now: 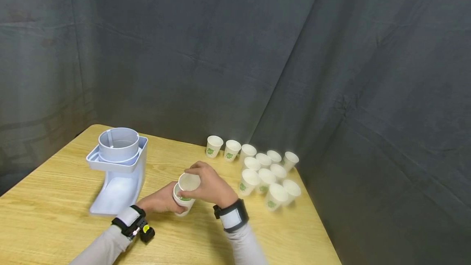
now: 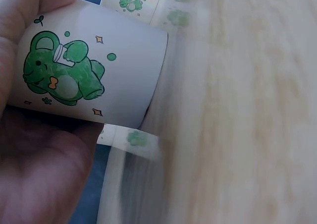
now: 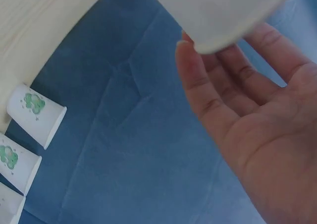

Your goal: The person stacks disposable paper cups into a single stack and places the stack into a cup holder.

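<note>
My left hand (image 1: 162,199) grips a white paper cup (image 2: 131,60) printed with a green bear, its thumb and fingers around the side. Another paper cup (image 1: 189,182) is in my right hand (image 1: 215,187), pinched near its rim between thumb and fingers. That upper cup sits tilted, its lower part overlapping the mouth of the left hand's cup in the head view. In the right wrist view, the fingertips (image 3: 187,53) are right at the rim of a white cup (image 3: 228,11). The bottom of the upper cup is hidden.
Several upright paper cups (image 1: 266,176) stand grouped on the wooden table (image 1: 55,199) to the right, with a row trailing toward the back edge. A pale blue plastic stand with a round holder (image 1: 118,150) and a curved chute is on the left. Dark cloth (image 1: 206,52) hangs behind.
</note>
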A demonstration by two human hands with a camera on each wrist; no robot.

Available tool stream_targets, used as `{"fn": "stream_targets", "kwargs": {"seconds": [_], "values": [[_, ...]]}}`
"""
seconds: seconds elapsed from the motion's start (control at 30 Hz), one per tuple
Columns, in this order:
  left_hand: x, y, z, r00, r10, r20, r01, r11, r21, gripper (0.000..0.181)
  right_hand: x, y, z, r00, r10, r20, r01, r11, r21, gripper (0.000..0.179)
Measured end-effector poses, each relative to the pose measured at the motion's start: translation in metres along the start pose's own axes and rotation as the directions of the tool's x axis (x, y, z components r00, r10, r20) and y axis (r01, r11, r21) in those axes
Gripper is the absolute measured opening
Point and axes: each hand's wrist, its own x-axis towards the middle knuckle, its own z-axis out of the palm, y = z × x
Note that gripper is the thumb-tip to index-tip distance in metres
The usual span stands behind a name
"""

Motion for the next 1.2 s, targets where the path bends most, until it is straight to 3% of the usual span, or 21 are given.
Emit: {"fn": "stream_targets", "kwargs": {"seconds": [0.3,0.57,0.87,1.2], "values": [[0.000,-0.001,-0.001,1.000,-0.003,-0.011,0.003,1.000,-0.021,0.071,0.007,-0.002,0.011,0.998,-0.054,0.039,0.056,0.998,-0.040,0.044],[0.001,-0.004,-0.002,0.999,0.030,0.013,-0.030,0.999,-0.018,0.062,0.011,0.004,0.022,0.995,-0.017,0.097,0.020,0.999,-0.031,0.050],[0.001,-0.006,0.000,0.999,0.050,0.000,-0.050,0.999,0.006,0.059,0.009,0.005,0.023,0.993,0.023,0.115,-0.021,1.000,-0.019,0.058],[0.001,-0.004,0.000,1.000,0.025,0.005,-0.025,1.000,-0.005,0.059,0.011,0.009,0.027,0.996,0.012,0.089,-0.011,1.000,-0.011,0.047]]}}
